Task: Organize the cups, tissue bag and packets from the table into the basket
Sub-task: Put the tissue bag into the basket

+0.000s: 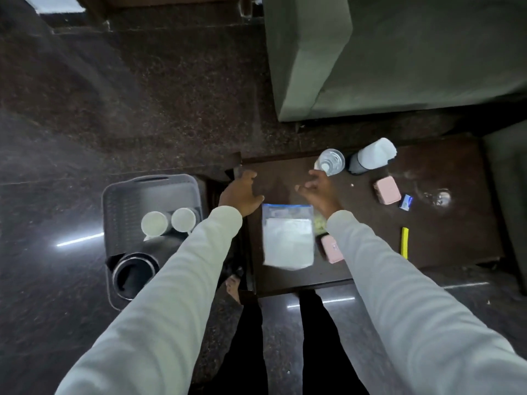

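Dark brown wooden bench (445, 223), low beside a grey sofa (399, 58). Grey plastic basket (125, 195) on the floor left of it, already holding two white cups (168, 222) side by side and a black round container (134, 273). Clear zip bag of white tissue (288, 240) flat on the bench between both forearms, pink packet (332, 249) just beside it, another pink packet (387, 190) farther right. Clear glass (330, 161) near the right hand (319, 192), grip loose and empty; left hand (241, 196) likewise spread, holding nothing. Best taken with both hands under the bag's edges, kept level, then laid beside the cups.
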